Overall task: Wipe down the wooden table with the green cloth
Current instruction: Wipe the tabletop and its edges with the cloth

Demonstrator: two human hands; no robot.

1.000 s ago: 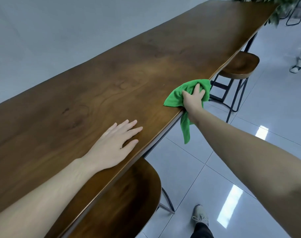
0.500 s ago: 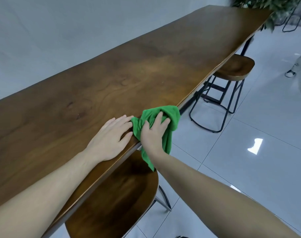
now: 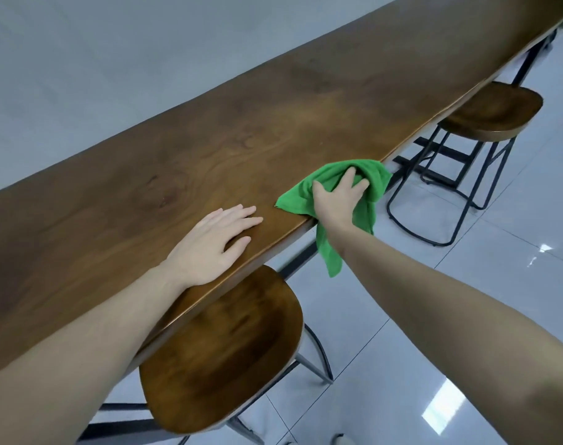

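Fingers [image 3: 241, 216] of the left hand [image 3: 209, 244] lie flat and slightly spread, palm down on the tabletop [image 3: 209, 149], gripping nothing; the hand rests close to the near edge, with its forearm running back along the wood toward the camera. Directly below that edge, a wooden stool [image 3: 222, 351] with a rounded brown seat sits partly tucked under the tabletop, its dark metal legs reaching down to the pale tiled floor [image 3: 466, 284].

Just beyond the left hand, apart from it, the right hand [image 3: 336, 200] presses down on the green cloth [image 3: 297, 197] at the tabletop's edge. Its fingers are spread across the bunched fabric and curl into it, the thumb lying on the cloth at the left side. Part of the cloth lies flat on the wood, one corner pointing toward the left hand, while a loose tail hangs off the edge beneath the wrist. The right forearm stretches in from the lower right, over the floor.

Farther along, a second stool [image 3: 495, 114] stands beside the tabletop's edge on a black wire frame with a ring base. The long, dark-grained tabletop runs on toward the upper right, set against a plain grey wall [image 3: 113, 59].
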